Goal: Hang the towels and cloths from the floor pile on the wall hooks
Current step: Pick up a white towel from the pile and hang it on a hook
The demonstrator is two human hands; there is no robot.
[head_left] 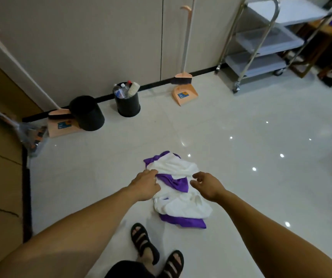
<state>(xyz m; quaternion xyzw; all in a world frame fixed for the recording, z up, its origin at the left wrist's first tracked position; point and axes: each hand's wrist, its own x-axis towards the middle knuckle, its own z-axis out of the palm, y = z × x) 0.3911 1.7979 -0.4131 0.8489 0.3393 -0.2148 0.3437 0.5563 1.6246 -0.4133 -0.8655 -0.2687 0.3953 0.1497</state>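
Note:
A pile of white towels (181, 205) and purple cloths (174, 182) lies on the glossy white floor just ahead of my feet. My left hand (146, 186) reaches down to the pile's left edge, its fingertips touching the white towel there; whether they pinch it is unclear. My right hand (206, 184) hovers over the pile's right side with fingers loosely spread, holding nothing. No wall hooks show in this view.
Against the far wall stand a tipped black bin (88, 113), an upright black bin (127, 101) full of bottles, and two peach dustpan-and-broom sets (184, 91). A metal trolley (261, 47) stands at the back right. My sandalled feet (157, 251) are near the pile.

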